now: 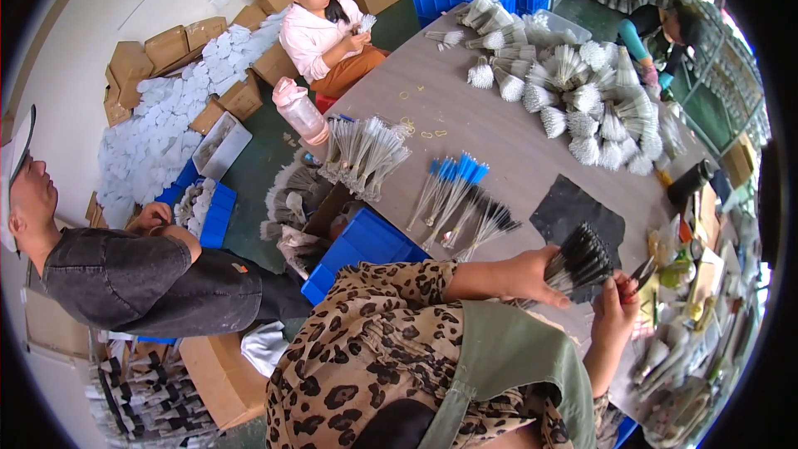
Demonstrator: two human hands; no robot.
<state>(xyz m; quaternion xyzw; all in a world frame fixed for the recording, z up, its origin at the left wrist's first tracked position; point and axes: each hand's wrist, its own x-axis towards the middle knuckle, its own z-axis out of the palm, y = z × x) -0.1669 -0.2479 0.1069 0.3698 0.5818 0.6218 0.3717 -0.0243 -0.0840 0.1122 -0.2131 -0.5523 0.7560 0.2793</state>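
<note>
My left hand (530, 276) is closed around the lower part of a bundle of thin wire brushes (583, 256) with black bristle heads. The heads fan out up and to the right, over a black mat (573, 212). My right hand (617, 303) is beside the bundle, its fingers closed on what look like small scissors (643, 271) with a red handle and dark blades. To the left of my left hand lie loose bundles of black-tipped brushes (492, 220) and blue-tipped brushes (461, 173), wire ends toward me.
White brush bundles (582, 91) are heaped across the far table (382, 108). More bundles (362, 154) stand by a blue crate (362, 254) at the left edge. A dark bottle (690, 183) and clutter crowd the right. Co-workers sit at the far left and stand nearby.
</note>
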